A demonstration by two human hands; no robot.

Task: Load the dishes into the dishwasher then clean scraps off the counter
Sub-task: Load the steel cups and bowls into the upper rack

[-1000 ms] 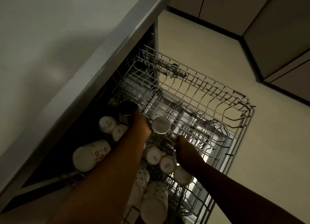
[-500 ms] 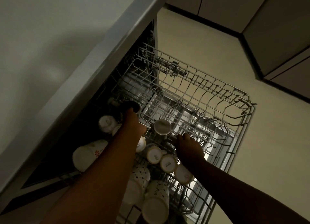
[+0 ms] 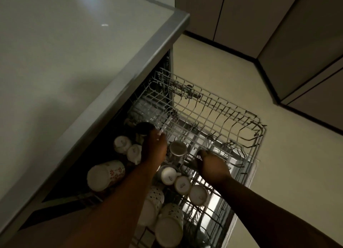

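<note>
A: Where are the hands seen?

B: Both are reached down into the pulled-out dishwasher rack (image 3: 213, 117). The left hand (image 3: 154, 147) is placed at a dark cup (image 3: 143, 128) just beyond its fingertips; the fingers are bent toward that cup, but whether it is actually gripped cannot be told in the dim light. The right hand (image 3: 211, 166) is laid on the rack wires with its fingers curled over a dark, thin object, which is too shadowed to be named.

A: What is found between the two hands?

B: A small metal cup (image 3: 178, 148), set upside down, is seen between them, close beside the left hand and just ahead of the right one.

A: And the other dishes?

B: To the left of the left hand, two small white cups (image 3: 128, 149) are stood upside down, touching each other. Nearer the person, left of the left forearm, a white mug with red flowers (image 3: 105, 175) is laid on its side. Behind the right hand, toward the person, a row of three small white cups (image 3: 183, 184) is placed bottoms up. Under the left forearm, dotted mugs (image 3: 167, 221) are packed together at the near end of the rack.

A: What is above all this?

B: The pale tabletop (image 3: 65, 62) is seen to the left of both arms, overhanging the open dishwasher.
</note>
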